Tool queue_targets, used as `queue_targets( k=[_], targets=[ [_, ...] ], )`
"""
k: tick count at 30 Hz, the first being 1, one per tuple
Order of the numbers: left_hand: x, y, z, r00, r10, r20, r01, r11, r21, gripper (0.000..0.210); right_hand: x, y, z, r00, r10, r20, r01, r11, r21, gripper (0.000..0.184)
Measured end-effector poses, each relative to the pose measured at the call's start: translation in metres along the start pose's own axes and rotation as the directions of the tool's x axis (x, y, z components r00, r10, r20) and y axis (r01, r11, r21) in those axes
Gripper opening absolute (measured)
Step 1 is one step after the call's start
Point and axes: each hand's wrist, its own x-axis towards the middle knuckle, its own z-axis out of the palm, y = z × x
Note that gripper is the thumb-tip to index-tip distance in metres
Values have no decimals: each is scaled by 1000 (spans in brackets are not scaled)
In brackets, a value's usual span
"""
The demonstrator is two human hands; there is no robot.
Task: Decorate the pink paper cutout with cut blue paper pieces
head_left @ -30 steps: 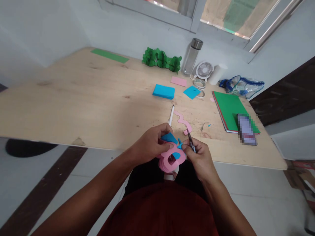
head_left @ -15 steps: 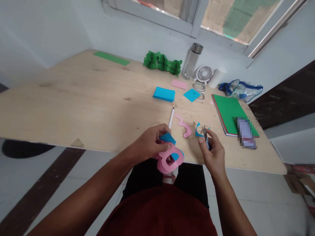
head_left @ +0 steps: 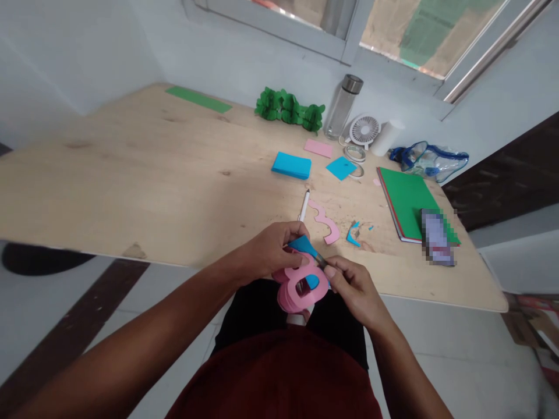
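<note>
My left hand (head_left: 274, 250) pinches a blue piece of paper (head_left: 303, 244) together with pink paper cut-outs (head_left: 322, 286), which are looped like a figure eight and overlap in several layers. Closed around small scissors (head_left: 321, 261), my right hand (head_left: 354, 286) has their blades at the right edge of the blue paper. The fingers hide most of the handles. Just beyond the hands, a wavy pink paper strip (head_left: 324, 223) and a white pen (head_left: 304, 205) lie on the table. Blue paper scraps (head_left: 353, 237) rest right of the strip.
On the wooden table (head_left: 152, 180) are a blue paper stack (head_left: 292, 166), a pink paper (head_left: 318, 148), tape rolls (head_left: 354, 153) and a green folder (head_left: 408, 201) under a blurred phone (head_left: 437, 235). Green paper decoration (head_left: 289, 109), a bottle (head_left: 343, 110) and a fan (head_left: 365, 129) stand by the wall.
My right hand has moved left with the scissors, from above the blue scraps to the blue paper. A blue scrap now lies on the table where the scissors were. My left hand keeps its hold.
</note>
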Motion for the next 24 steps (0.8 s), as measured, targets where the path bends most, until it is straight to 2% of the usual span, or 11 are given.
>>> queue_targets(
  k=[7,13,18,20,24],
  targets=[
    [2,-3,2,999,-46,14,46,999,-8,20,-4,2,2,1000,-6,12,6,999,-48,29],
    [2,-5,4,999,-35,16,36,999,-18,20,-6,3,9,1000,-3,-27,3,1000,27,29],
    [4,-7,3,1000,4,23,-4,999,-34,21,-7,9,15,994,99,-40,-87,970,228,33],
    [6,-6,2,999,18,30,-17,999,-34,23,-7,13,18,984,174,-27,-155,926,345,38],
    [8,-4,1,996,-28,79,32,998,-53,25,-7,17,20,966,258,9,-227,833,504,41]
  ],
)
